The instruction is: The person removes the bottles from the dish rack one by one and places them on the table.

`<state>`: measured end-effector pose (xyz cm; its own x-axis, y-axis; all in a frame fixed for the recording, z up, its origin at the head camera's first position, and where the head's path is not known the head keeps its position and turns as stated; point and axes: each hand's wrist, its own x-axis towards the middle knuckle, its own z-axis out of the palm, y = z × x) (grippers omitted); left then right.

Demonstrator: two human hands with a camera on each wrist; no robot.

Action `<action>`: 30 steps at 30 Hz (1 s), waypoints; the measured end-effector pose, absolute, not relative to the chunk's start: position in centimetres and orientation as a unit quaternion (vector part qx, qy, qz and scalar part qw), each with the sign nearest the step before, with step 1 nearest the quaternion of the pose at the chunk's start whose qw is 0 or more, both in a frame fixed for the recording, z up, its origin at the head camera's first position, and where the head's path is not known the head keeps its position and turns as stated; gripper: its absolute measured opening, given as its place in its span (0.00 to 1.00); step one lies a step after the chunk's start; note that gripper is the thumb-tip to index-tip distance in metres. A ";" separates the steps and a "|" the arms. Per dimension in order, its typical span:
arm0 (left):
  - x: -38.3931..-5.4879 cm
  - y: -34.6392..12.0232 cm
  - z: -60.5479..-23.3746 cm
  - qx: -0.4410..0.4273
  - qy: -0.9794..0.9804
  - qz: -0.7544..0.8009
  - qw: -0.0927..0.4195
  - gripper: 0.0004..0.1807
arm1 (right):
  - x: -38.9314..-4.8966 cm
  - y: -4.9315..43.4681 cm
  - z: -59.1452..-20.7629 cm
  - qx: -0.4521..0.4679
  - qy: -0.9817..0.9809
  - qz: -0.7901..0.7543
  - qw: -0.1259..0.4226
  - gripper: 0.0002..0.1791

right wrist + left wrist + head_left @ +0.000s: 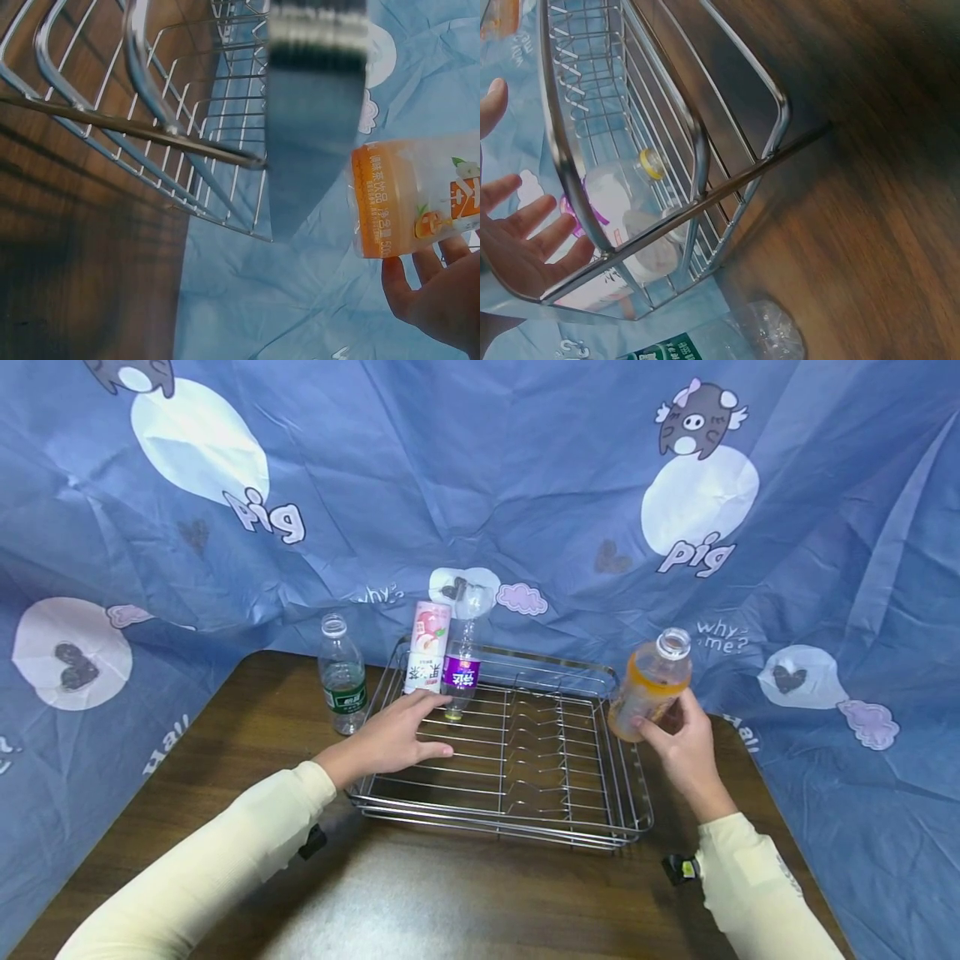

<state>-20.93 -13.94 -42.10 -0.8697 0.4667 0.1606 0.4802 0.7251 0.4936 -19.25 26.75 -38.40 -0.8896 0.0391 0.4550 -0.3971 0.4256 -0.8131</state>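
My right hand (686,752) grips a clear bottle with an orange label (651,689), tilted above the right end of a wire dish rack (502,820). Its mouth points up; in the right wrist view, the orange label (382,199) lies beside the fingers. Over the rack's left part, my left hand (393,735) reaches with fingers extended, holding nothing. Close by its fingertips, a purple-labelled bottle (461,672) leans inside the rack, yellow cap (652,163) downward. A pink and white can (429,647) stands against it.
Left of the rack, an uncapped clear bottle with a green label (345,689) stands on the brown wooden table (390,893). A blue printed cloth (525,485) hangs behind and around the table. Wavy wire dividers (536,735) run through the rack's middle.
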 end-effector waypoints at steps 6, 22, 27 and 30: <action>-20.9 -14.1 -42.1 -0.253 -0.930 -0.265 0.010 0.46 | -19.1 27.0 -38.3 0.095 -0.814 0.532 0.214 0.28; -20.7 -14.5 -42.5 -0.232 -0.939 -0.253 -0.007 0.46 | -18.9 27.9 -38.8 0.086 -0.789 0.559 0.241 0.26; -20.7 -14.5 -42.4 -0.230 -0.939 -0.254 -0.013 0.47 | -19.0 28.1 -39.1 0.083 -0.782 0.564 0.252 0.26; -20.7 -14.5 -42.4 -0.231 -0.939 -0.254 -0.013 0.47 | -19.1 28.1 -39.3 0.082 -0.777 0.567 0.260 0.26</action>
